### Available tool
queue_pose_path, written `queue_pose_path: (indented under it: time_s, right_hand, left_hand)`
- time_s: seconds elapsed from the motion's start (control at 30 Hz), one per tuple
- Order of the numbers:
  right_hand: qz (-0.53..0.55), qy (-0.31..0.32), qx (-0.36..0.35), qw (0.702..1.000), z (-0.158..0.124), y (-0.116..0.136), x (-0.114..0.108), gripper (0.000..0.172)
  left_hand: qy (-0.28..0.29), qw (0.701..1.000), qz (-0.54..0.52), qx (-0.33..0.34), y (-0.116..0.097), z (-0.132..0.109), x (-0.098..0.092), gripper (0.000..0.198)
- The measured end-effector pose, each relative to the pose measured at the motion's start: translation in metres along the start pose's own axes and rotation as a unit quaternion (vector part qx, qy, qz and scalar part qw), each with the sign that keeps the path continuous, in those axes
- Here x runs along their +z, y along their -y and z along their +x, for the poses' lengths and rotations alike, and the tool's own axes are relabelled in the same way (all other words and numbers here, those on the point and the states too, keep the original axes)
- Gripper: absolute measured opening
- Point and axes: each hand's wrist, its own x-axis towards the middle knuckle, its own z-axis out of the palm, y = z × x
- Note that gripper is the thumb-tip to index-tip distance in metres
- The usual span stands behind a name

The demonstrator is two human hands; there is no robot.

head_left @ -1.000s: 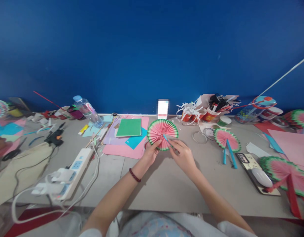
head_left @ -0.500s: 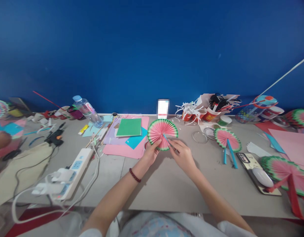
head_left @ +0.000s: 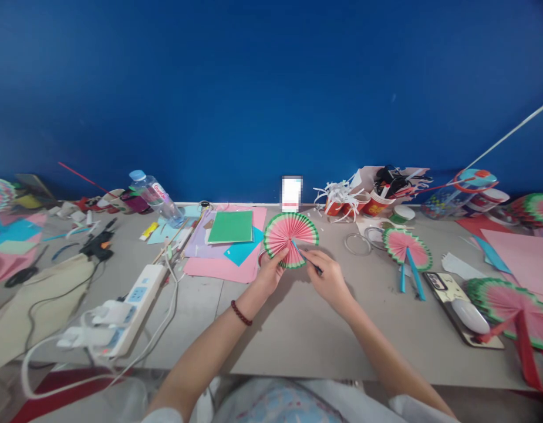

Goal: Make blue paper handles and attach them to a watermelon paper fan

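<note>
A round pleated paper fan (head_left: 291,226), pink with a green scalloped edge like a watermelon slice, is held up over the table. My left hand (head_left: 272,269) pinches its lower left edge, thumb on the front pleats. Closed at the lower right of the fan, my right hand (head_left: 326,273) grips a thin dark-blue stick (head_left: 317,269). A light-blue strip (head_left: 296,244) runs from the fan's centre toward that stick; whether the two are one piece I cannot tell. Another watermelon fan (head_left: 407,247) with blue handles lies to the right.
Left of my hands are green paper (head_left: 230,227), pink sheets (head_left: 222,270), a power strip (head_left: 137,308) with cables, a glue gun (head_left: 99,244) and a tilted bottle (head_left: 159,200). To the right lie wire rings (head_left: 357,244), paper cups (head_left: 377,204), a phone (head_left: 442,288), a mouse (head_left: 469,316) and a red-handled fan (head_left: 513,302).
My right hand has shifted slightly to the right, showing more of the dark stick. The fan and my left hand have hardly moved. Another person's hand has left the left edge.
</note>
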Motion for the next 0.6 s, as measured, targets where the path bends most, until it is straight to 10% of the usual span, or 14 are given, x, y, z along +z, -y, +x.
queue_pose_path:
  time_s: [0.6]
  right_hand:
    - [0.013,-0.001,0.014,1.0,-0.0016,0.0014,0.0024,0.036]
  left_hand:
    - [-0.012,1.0,-0.004,-0.013,-0.0001,-0.003,0.0029,0.038]
